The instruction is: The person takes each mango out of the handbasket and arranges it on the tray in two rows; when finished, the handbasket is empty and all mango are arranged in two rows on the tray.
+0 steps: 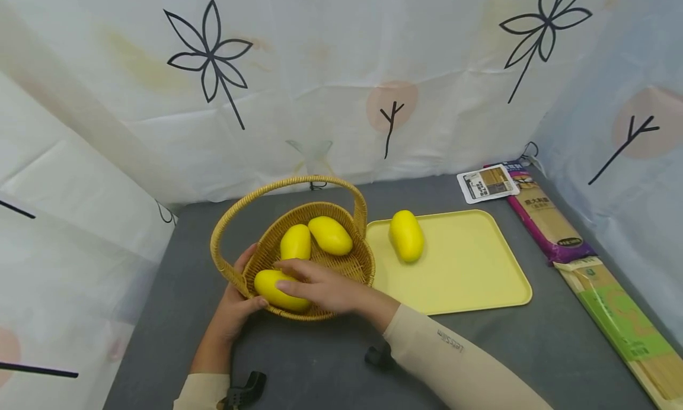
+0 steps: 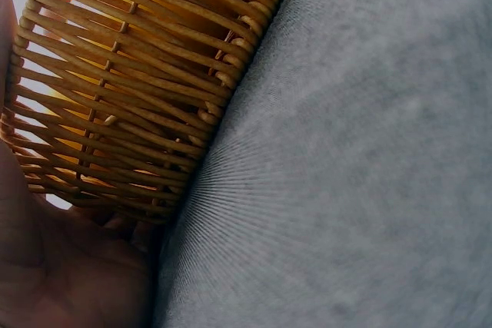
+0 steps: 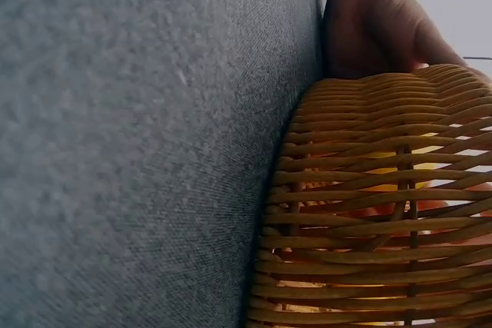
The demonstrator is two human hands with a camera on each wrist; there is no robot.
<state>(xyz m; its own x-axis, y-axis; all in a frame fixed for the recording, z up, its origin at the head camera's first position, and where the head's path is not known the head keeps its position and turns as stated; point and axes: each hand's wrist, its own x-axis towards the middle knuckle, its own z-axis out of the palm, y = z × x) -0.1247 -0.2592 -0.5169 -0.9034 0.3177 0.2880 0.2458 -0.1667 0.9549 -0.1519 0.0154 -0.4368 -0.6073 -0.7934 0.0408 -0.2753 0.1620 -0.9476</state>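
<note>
In the head view, my left hand grips the left side of a wicker basket, thumb at the front rim and fingers along the outer wall. My right hand reaches inside and holds a yellow mango at the basket's front left, its thumb on top of the fruit. Behind it in the basket lie a second mango and a third mango. The left wrist view shows the woven wall against the left palm. Through the weave in the right wrist view, yellow fruit shows partly.
Right of the basket, a pale yellow tray carries one mango. A small white packet, a purple noodle pack and a green noodle pack line the right edge of the grey table. The basket's tall handle arches over it.
</note>
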